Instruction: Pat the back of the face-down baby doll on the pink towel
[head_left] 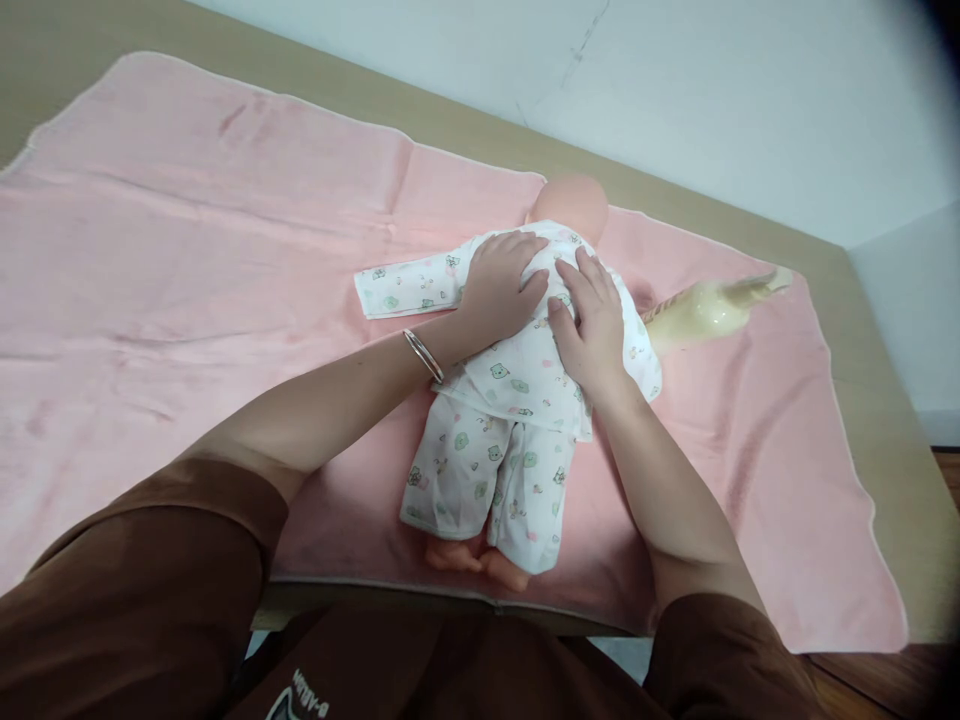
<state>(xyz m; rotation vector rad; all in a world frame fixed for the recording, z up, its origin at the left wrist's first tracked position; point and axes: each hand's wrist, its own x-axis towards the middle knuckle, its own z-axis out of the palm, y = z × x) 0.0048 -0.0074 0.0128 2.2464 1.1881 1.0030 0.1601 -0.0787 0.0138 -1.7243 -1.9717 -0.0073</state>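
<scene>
A baby doll (570,205) in a white printed shirt and trousers (487,470) lies on a pink blanket (187,250), head toward the wall. My left hand (499,280) rests flat on the doll's upper body, fingers spread, a metal bangle (424,355) on its wrist. Beside it, my right hand (592,320) lies flat on the shirt, fingers stretched out. One shirt sleeve (409,285) stretches out to the left, looking flat. The doll's bare right arm (705,310) sticks out to the right, blurred.
The blanket covers a tan table (885,400) that stands against a white wall (675,90). Wooden floor (900,680) shows at the lower right. My brown sleeves (135,580) fill the bottom of the view.
</scene>
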